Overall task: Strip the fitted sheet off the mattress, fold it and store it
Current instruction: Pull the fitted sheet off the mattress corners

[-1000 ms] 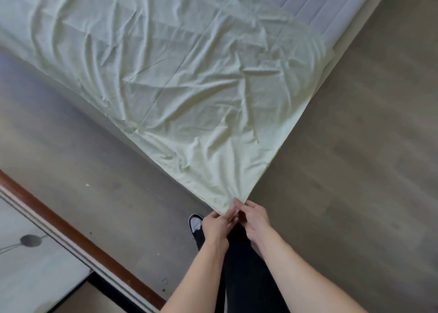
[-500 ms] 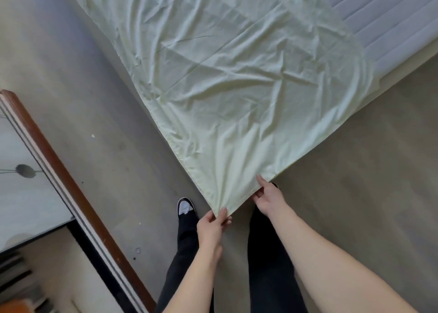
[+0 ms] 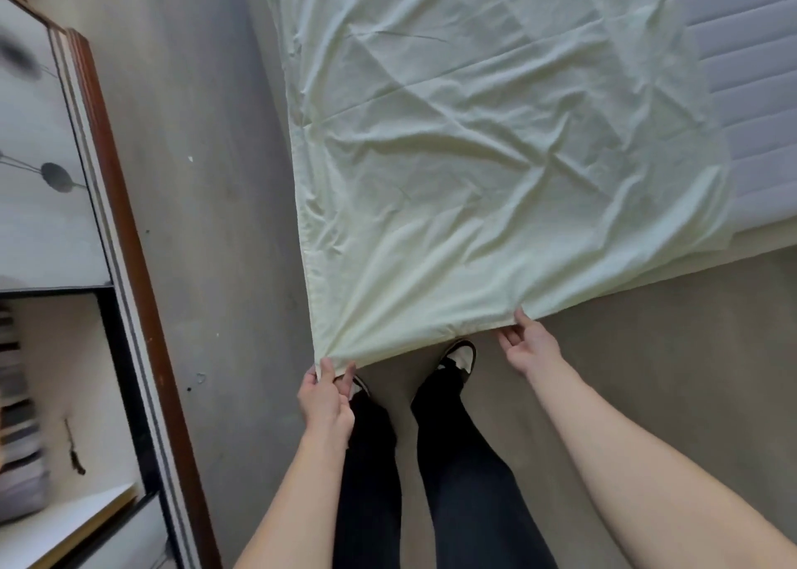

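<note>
The pale green fitted sheet [image 3: 474, 159] lies loose and wrinkled over the bed, its near part pulled out past the bed's edge above the floor. The grey quilted mattress [image 3: 750, 94] shows bare at the upper right. My left hand [image 3: 325, 400] pinches the sheet's near left corner. My right hand [image 3: 528, 344] grips the sheet's near hem about a forearm's length to the right. The hem hangs stretched between both hands above my feet.
A wardrobe with a brown-framed sliding door [image 3: 125, 266] stands along the left, its lower part open onto shelves [image 3: 26, 417]. Grey wood floor [image 3: 207, 223] runs between it and the bed. My legs and shoes [image 3: 459, 355] stand below the hem.
My hands started together at the sheet's corner and have spread apart; the right hand slid rightward along the hem. The view has turned, bringing the wardrobe further into sight.
</note>
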